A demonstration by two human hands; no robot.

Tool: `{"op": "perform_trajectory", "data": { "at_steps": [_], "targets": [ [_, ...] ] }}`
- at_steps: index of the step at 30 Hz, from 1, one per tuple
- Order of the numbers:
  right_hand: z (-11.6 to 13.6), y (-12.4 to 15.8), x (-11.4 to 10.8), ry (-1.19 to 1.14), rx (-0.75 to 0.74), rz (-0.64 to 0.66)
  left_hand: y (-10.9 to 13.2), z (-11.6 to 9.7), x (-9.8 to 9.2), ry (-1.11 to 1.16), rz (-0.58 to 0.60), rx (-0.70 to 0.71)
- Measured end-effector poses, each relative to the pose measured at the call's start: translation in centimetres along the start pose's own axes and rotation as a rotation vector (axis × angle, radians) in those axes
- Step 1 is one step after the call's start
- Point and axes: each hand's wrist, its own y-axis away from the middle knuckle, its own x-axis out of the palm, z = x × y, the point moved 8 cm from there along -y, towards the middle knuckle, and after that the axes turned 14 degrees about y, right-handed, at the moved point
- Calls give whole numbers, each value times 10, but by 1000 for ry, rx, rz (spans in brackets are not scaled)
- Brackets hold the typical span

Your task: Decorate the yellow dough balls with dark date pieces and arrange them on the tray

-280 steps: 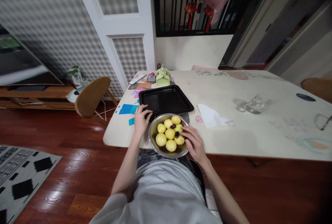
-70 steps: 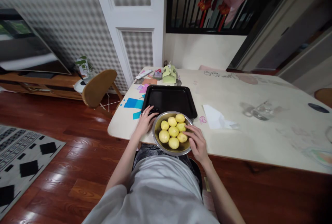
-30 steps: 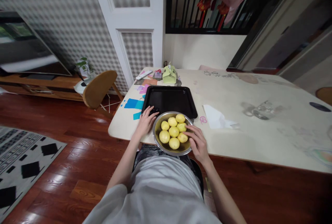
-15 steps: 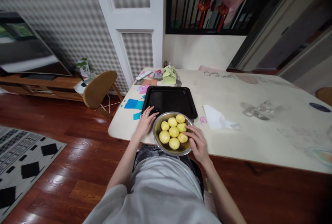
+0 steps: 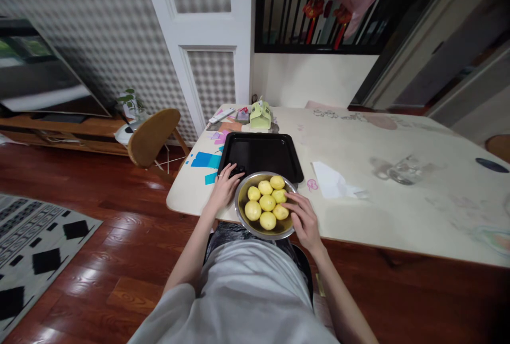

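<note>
Metal bowl [image 5: 285,230] is located at the near edge of the table [image 5: 358,214], directly before the person's body, and eight yellow fruits [image 5: 267,203] are counted inside it. Its right rim is crossed by the right hand [image 5: 305,220], which is held loosely open with the fingers extended and the thumb set apart. The fingertips are placed at the fruits on that side; whether firm contact is made cannot be told.

The left hand [image 5: 224,189], on which a ring is worn, is placed left of the bowl at the near left corner of a black tray [image 5: 263,153]. It is opened, with the fingers bent slightly and a little parted. Small dark items [image 5: 238,170] are seen in the tray just beside its fingertips, but they are poorly distinguished against the black surface. Whether anything is held beneath the palm cannot be told.

The tray is laid flat beyond the bowl, and part of its near edge is covered from view by the bowl's rim. Behind the tray, a pale green container [image 5: 261,115] and a white remote [image 5: 222,115] are noted. To the right, white paper [image 5: 327,179] is found near the tray, and a clear glass vessel [image 5: 405,170] is seen farther along.
</note>
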Motion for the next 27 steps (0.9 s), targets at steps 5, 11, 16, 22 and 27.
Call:
{"op": "perform_trajectory", "data": {
  "at_steps": [5, 11, 16, 22, 27],
  "targets": [
    [-1, 1, 0, 0, 4, -3, 1, 0, -1, 5, -8, 13],
    [1, 0, 0, -2, -2, -3, 0, 1, 0, 1, -13, 13],
    [1, 0, 0, 0, -9, -4, 1, 1, 0, 3, -12, 10],
    [1, 0, 0, -1, -10, -3, 1, 1, 0, 8, -11, 13],
    [1, 0, 0, 0, -7, -2, 1, 1, 0, 3, -1, 6]
  ]
}}
